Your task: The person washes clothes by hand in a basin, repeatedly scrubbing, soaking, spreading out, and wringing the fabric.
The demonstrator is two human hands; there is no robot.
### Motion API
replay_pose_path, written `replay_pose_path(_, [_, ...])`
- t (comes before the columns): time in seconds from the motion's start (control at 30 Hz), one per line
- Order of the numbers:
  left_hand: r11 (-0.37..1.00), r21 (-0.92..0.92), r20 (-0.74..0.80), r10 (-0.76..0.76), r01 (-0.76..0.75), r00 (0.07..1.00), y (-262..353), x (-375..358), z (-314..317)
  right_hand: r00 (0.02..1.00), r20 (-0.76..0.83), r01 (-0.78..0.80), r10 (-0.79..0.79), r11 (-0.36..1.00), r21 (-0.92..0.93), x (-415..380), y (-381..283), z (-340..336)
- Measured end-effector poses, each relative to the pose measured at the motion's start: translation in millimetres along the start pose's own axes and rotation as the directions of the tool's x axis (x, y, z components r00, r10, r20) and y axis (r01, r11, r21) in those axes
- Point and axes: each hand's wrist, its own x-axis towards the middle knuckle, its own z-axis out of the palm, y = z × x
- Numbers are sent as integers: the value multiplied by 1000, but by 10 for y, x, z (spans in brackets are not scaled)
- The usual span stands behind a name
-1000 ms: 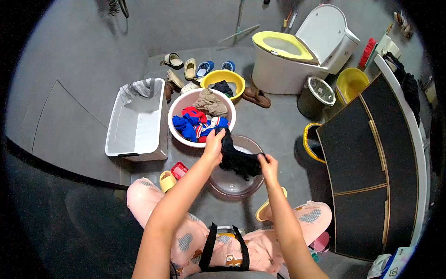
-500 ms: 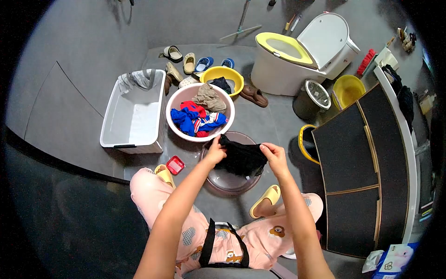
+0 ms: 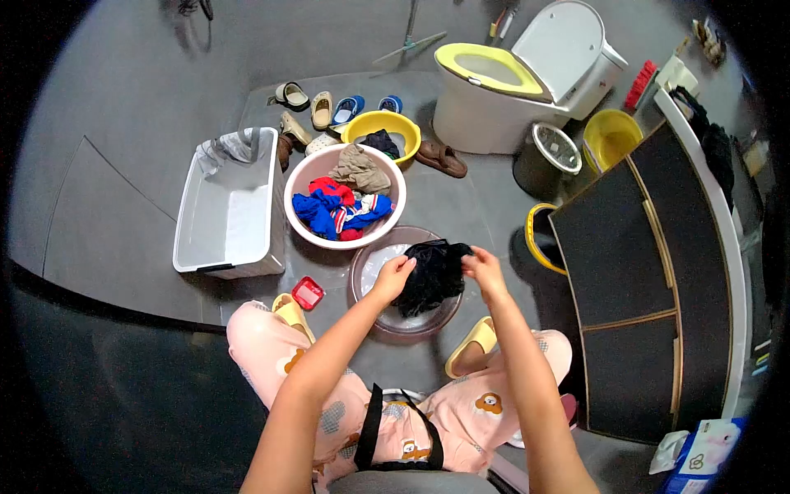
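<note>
A black garment [image 3: 429, 278] hangs bunched over a translucent brownish basin [image 3: 357, 284] on the floor between my feet. My left hand [image 3: 393, 277] pinches its left side, thumb on top. At the upper right corner my right hand [image 3: 484, 270] grips the cloth with bent fingers. The garment's lower part hides much of the basin's inside, where water shows at the left. Just beyond stands a pale pink basin [image 3: 290, 202] holding red, blue and beige clothes [image 3: 359, 170].
A white tub [image 3: 270, 239] stands at the left, near a red soap box [image 3: 308, 293]. Behind are a yellow basin [image 3: 414, 136], several shoes [image 3: 322, 109] and a toilet [image 3: 477, 115]. A trash bin [image 3: 539, 169], yellow-rimmed bucket [image 3: 533, 239] and dark cabinet [image 3: 613, 247] line the right.
The black garment, stretched wide between my hands before, is now bunched and hangs lower. My left hand has moved slightly right and down. The view has shifted a little.
</note>
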Motion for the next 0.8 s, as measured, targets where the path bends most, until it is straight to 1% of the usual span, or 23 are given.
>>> replay_pose_path(0.03, [998,-62,-3,-27,26,1000,137,-16,8,998,20,56,-54,992,-116,-18,128,86])
replay_pose_path(0.07, [991,-124,-5,-56,55,998,272,-45,19,984,80,176,-159,937,-302,-46,250,151])
replay_pose_path(0.1, [979,-186,-9,-86,82,996,393,-73,29,956,159,294,-248,834,-467,-87,333,224])
replay_pose_path(0.13, [926,-338,29,-168,168,985,476,-89,36,955,258,249,-146,865,-435,-167,322,310])
replay_pose_path(0.17, [920,-351,47,-171,176,984,553,-121,54,933,357,201,-47,891,-408,-244,302,397])
replay_pose_path(0.2, [914,-363,64,-171,182,983,619,-139,71,943,318,220,-98,901,-374,-278,366,514])
replay_pose_path(0.23, [908,-375,82,-169,187,982,663,-134,72,947,316,157,-58,941,-299,-263,377,546])
replay_pose_path(0.27, [938,-323,123,-89,125,988,551,-89,29,948,318,93,-17,970,-223,-240,381,567])
replay_pose_path(0.3, [936,-323,97,-114,140,989,542,-63,-23,946,323,25,23,989,-145,-259,311,604])
replay_pose_path(0.33, [934,-322,73,-139,155,988,531,-36,-83,958,258,-134,123,991,27,-269,239,650])
replay_pose_path(0.37, [932,-320,49,-164,171,985,517,-15,-153,956,260,-203,137,947,250,-291,165,659])
replay_pose_path(0.4, [961,-256,11,-106,105,994,510,1,-236,946,286,-252,150,897,364,-291,99,643])
replay_pose_path(0.43, [990,-114,-59,72,-78,996,360,68,-311,937,313,-297,157,830,473,-274,67,608])
replay_pose_path(0.47, [992,-4,-63,129,-130,990,201,118,-398,931,341,-314,133,769,556,-249,64,590])
replay_pose_path(0.5, [979,100,-66,186,-179,980,31,141,-455,920,381,-325,94,727,605,-264,17,581])
replay_pose_path(0.57, [968,247,-8,48,-44,999,-174,63,-464,908,418,-310,21,705,638,-290,-34,564])
replay_pose_path(0.6, [953,293,91,44,-69,995,-277,38,-456,910,414,-303,5,691,657,-308,-73,564])
replay_pose_path(0.63, [917,385,73,82,-104,994,-370,-37,-421,912,410,-296,-10,676,675,-328,-115,570])
replay_pose_path(0.67, [892,449,93,19,-59,995,-443,-40,-420,914,406,-290,-25,660,693,-334,-140,571])
replay_pose_path(0.7, [859,511,110,-45,-18,993,-504,-27,-424,932,362,-257,-15,679,688,-279,-96,545])
replay_pose_path(0.77, [965,254,59,-90,72,994,-490,-10,-420,963,270,-190,4,717,670,-118,17,431])
replay_pose_path(0.8, [985,141,18,-101,97,995,-307,-55,-427,976,212,-162,37,778,608,-163,-94,363])
